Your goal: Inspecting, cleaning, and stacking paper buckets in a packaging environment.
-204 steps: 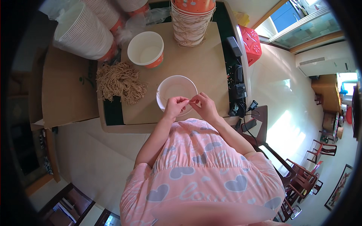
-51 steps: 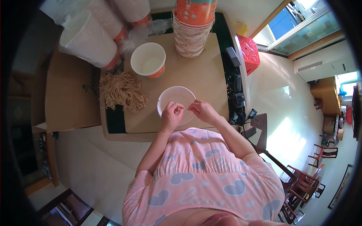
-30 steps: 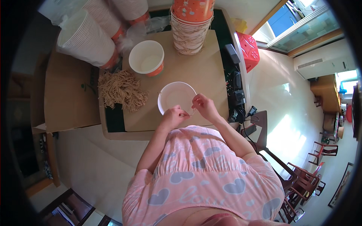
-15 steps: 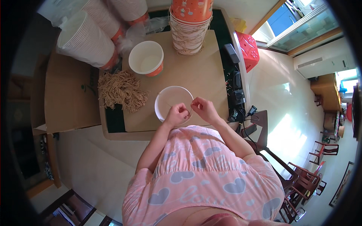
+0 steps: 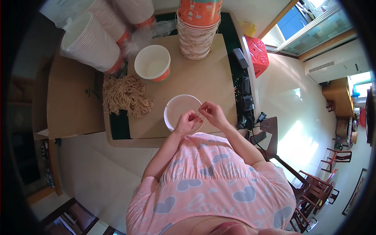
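Observation:
A white paper bucket (image 5: 174, 114) stands at the table's near edge, its open mouth facing up. My left hand (image 5: 188, 122) is over its near right side, fingers curled in together. At the right rim my right hand (image 5: 212, 114) makes a pinch, its fingertips close to those of the left. Whatever lies between the fingers is too thin to make out. A small pale spot shows on the bucket's left rim. Farther back is another white bucket (image 5: 152, 62) with an orange base. Left of it lies a heap of tan cords (image 5: 127, 96).
At the back rises a stack of orange buckets (image 5: 197, 37) with cords hanging around it. Wrapped bucket stacks (image 5: 92, 43) lean at the back left, beside a cardboard box (image 5: 72, 98). Black adapters (image 5: 246, 102) and cables line the right edge. A red stool (image 5: 256, 56) stands beyond.
The near bucket sits slightly lower and more to the right in view. My left fingers have loosened and shifted a little right; the right hand keeps its pinch at the rim.

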`<state>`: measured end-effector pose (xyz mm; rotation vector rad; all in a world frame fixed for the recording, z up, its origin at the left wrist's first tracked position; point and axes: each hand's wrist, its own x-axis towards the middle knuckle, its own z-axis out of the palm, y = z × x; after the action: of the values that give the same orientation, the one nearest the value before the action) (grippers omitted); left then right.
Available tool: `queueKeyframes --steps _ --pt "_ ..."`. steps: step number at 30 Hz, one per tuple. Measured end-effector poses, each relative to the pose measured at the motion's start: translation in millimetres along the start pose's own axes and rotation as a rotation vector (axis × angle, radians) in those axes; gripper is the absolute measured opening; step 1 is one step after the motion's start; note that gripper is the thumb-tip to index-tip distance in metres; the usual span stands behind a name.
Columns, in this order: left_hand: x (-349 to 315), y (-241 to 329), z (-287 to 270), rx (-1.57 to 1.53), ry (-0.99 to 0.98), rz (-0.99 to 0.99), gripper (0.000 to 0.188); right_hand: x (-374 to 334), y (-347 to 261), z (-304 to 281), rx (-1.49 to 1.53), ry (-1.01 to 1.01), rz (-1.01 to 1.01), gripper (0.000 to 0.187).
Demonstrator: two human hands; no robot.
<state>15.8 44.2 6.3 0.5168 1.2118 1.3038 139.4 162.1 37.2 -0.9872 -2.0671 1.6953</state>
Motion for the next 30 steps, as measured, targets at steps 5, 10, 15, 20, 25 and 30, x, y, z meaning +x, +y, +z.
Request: queueKeyframes --steps 5,10,15,20,25,30 --pt "-2 7 7 -0.04 0.156 0.043 0.002 1 0 -3 -0.023 -0.047 -0.053 0.008" --pt "0 7 1 -0.026 0.199 0.017 0.004 14 11 -13 0.229 0.052 -0.008 0.014" --pt "-2 2 -4 -0.084 0.159 0.03 0.006 8 -29 -28 -0.09 -0.216 -0.177 0.034" --pt "-1 3 -4 -0.082 0.138 0.01 0.006 16 -20 -27 -0.269 -0.274 -0.293 0.019" --pt "-3 5 -5 -0.073 0.133 -0.007 0.007 18 -29 -33 -0.399 -0.305 -0.387 0.01" --pt "-3 6 -4 -0.054 0.153 -0.02 0.007 19 -26 -32 -0.452 -0.329 -0.445 0.014"
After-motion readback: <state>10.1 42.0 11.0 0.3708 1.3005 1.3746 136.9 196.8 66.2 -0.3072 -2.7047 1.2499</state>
